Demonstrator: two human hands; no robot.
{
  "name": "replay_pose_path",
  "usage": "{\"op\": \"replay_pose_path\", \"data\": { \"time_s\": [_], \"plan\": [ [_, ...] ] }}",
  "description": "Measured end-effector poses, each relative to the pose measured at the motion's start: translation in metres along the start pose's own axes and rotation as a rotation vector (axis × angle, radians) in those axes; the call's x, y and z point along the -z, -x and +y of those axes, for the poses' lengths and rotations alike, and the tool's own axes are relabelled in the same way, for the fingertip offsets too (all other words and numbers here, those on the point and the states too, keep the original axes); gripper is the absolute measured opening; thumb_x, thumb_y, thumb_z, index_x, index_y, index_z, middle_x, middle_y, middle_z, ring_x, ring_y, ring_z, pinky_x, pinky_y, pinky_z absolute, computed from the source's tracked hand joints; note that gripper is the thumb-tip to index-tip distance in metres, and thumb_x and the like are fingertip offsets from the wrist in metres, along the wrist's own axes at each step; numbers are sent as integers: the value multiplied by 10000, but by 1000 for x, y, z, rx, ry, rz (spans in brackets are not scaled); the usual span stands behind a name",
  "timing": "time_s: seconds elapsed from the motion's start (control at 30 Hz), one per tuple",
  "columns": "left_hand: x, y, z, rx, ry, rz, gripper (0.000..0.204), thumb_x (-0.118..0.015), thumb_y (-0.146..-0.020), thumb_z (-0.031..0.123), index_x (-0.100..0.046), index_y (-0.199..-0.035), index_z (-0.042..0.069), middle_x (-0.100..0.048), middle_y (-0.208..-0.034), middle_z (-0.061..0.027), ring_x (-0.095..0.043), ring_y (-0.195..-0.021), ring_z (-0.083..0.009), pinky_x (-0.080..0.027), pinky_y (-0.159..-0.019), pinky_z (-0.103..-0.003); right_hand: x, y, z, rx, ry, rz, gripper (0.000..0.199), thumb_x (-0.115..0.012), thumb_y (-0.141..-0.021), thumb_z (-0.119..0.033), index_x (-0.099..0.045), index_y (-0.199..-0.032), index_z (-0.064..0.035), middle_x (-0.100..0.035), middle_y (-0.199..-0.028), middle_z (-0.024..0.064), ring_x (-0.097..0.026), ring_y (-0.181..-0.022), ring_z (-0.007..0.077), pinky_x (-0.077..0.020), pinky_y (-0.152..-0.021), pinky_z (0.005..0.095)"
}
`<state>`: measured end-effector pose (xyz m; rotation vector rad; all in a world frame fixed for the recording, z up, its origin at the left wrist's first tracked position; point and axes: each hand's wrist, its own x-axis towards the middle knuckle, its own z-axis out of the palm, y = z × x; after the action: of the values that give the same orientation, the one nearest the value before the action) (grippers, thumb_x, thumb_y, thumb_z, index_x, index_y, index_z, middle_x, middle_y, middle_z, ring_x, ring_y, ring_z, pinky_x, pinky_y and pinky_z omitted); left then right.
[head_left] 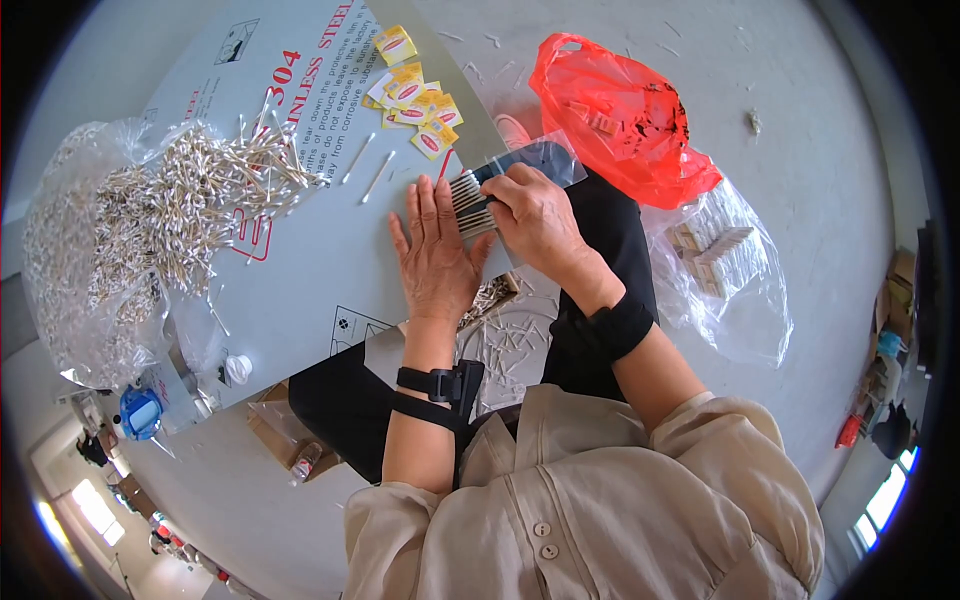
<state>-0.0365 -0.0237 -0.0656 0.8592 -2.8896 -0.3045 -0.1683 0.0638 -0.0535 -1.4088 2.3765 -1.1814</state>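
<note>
A row of white cotton swabs [468,205] lies side by side near the right edge of the table. My left hand [437,245] rests flat against the row's left end, fingers stretched out, thumb by its near side. Over the right end my right hand [537,215] is closed, its fingers curled around a small clear plastic bag [555,160] that sticks out beyond the knuckles. How far the swabs reach into the bag is hidden under that hand. Two loose cotton swabs [377,178] lie to the left of my hands.
A large clear bag [70,250] spills a heap of swabs [170,220] at left. Yellow-and-white paper cards [408,90] lie at the far edge. A red plastic bag [620,130] and a clear bag of packed swabs [715,250] stand at right. Swabs litter the floor [510,350].
</note>
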Motion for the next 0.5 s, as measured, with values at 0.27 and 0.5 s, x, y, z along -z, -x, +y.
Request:
{"op": "replay_pose_path", "data": {
  "time_s": [0.27,0.5],
  "plan": [
    [0,-1,0,12,-1,-15,841,-471,-897,589,-222,-1486,43,-229,-1547,-167,-178,-1450,-312,-111,-1152,-546,-1,0,0,-20,14,-18,136,-631,-737,-55,-657,-870,-56,-555,-780,99,-593,-820,303,-502,-694,403],
    [0,-1,0,13,-2,-15,844,-461,-898,596,-223,-1486,41,-231,-1546,-164,-177,-1451,-309,-108,-1153,-545,-1,0,0,-29,17,-20,150,-637,-738,-59,-654,-886,-62,-556,-790,98,-592,-822,303,-503,-700,406]
  ]
}}
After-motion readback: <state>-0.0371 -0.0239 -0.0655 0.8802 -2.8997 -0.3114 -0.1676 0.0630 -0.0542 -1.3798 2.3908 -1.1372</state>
